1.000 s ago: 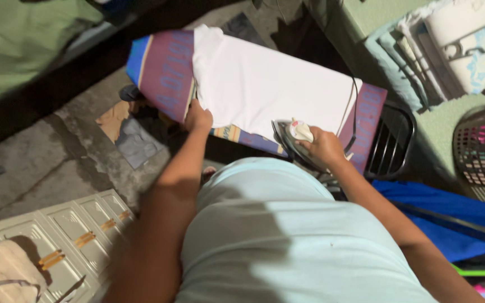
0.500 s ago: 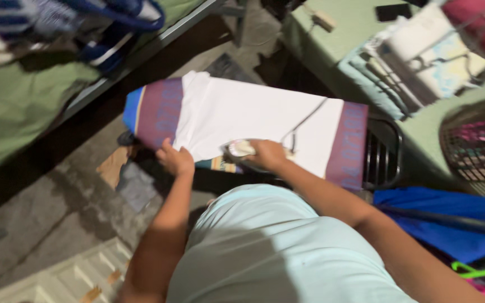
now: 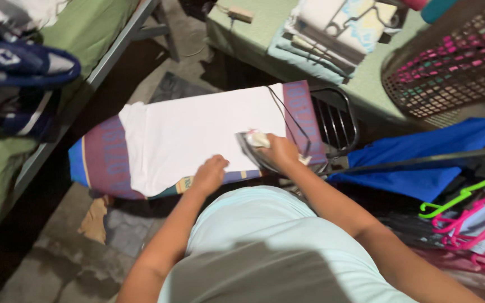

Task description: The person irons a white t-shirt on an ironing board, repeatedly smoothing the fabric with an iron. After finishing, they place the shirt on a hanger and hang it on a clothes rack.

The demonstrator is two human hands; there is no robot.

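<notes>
I see the right hand [image 3: 280, 151] wrapped around the handle of the iron [image 3: 255, 147], fingers clamped on it. The iron sits flat on the white cloth [image 3: 197, 132], at the cloth's near right corner. Its black cord [image 3: 287, 115] runs up across the cloth and over the far edge of the ironing board [image 3: 105, 160].

Left hand [image 3: 210, 175] rests on the near edge of the white cloth, just left of the iron; fingers curled together, pressing down on the fabric. I can't tell if they pinch the hem or only press it.

The white cloth lies spread flat over the middle of the board, whose purple and blue cover shows at both ends. A black wire rack [image 3: 335, 120] hangs off the board's right end.

Around it: a green worktop [image 3: 253, 36] beyond the board carries a stack of folded linens [image 3: 332, 31] and a dark mesh basket [image 3: 450, 62]. Blue fabric [image 3: 422, 160] lies to the right, green and pink hangers [image 3: 467, 216] near it. A bed with a green sheet [image 3: 7, 163] is on the left.
</notes>
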